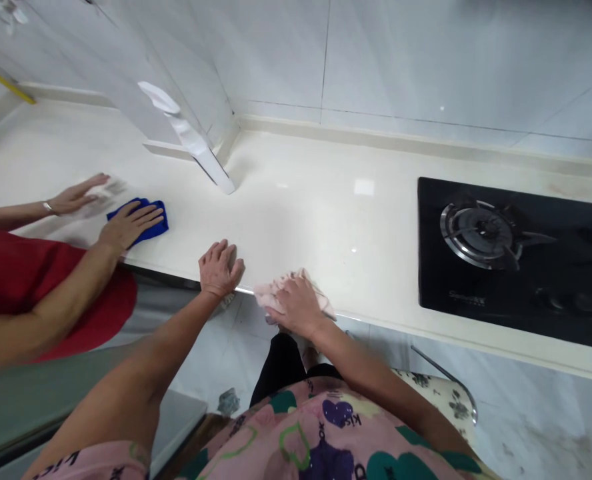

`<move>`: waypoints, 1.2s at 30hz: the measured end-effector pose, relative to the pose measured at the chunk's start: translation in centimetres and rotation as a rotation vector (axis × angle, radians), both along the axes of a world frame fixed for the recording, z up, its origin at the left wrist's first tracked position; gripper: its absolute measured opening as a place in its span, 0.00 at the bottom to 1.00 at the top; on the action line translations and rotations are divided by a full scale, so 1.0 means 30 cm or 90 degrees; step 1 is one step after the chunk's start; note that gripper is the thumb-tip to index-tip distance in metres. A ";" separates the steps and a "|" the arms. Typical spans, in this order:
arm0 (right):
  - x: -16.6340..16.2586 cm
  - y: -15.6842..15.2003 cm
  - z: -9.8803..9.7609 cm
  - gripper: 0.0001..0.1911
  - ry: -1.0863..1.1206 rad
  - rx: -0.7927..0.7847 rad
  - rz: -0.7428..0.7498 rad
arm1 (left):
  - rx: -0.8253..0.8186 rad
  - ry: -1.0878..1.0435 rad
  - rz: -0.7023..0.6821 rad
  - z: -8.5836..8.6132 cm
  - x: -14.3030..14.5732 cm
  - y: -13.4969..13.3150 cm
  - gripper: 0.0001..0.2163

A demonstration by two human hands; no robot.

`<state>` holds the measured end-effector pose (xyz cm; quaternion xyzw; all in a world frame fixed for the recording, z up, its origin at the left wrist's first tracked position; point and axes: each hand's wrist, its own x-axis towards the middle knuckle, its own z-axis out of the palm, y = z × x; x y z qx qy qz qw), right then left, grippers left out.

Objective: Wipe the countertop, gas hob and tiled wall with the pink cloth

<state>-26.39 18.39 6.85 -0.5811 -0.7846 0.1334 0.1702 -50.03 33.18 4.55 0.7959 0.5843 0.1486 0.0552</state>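
My left hand (220, 268) leans on the front edge of the white countertop (296, 220), palm down. Its thumb is apart from the fingers, and no object shows in it. Just to the right, my right hand (300, 307) presses on a pale pink cloth (275, 287) at the counter's edge. Part of that cloth is bunched under the fingers and part hangs over the rim.
At left, a co-worker in red has one hand (130, 223) on a blue cloth (153, 219) and another (79, 197) by a blurred whitish cloth (109, 193). A black gas stove (519, 260) lies right. A wall edge with a white strip (196, 143) juts between us. A floral stool (439, 393) stands below.
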 end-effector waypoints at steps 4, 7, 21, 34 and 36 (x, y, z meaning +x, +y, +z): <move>0.266 -0.232 -0.032 0.18 -0.002 0.055 -0.094 | -0.010 -0.007 0.001 -0.002 0.003 0.000 0.24; 0.554 -0.440 -0.049 0.16 -0.033 0.093 -0.132 | -0.006 -0.003 0.003 0.000 0.006 -0.003 0.24; 0.590 -0.433 -0.045 0.15 -0.165 0.108 -0.176 | 0.004 -0.012 -0.005 -0.009 0.007 -0.010 0.23; -0.173 0.122 0.003 0.34 -0.068 -0.044 0.067 | -0.015 -0.016 -0.017 -0.022 -0.025 0.006 0.22; -0.197 0.139 0.001 0.37 -0.067 -0.052 0.087 | -0.028 -0.017 -0.021 -0.026 -0.030 0.011 0.22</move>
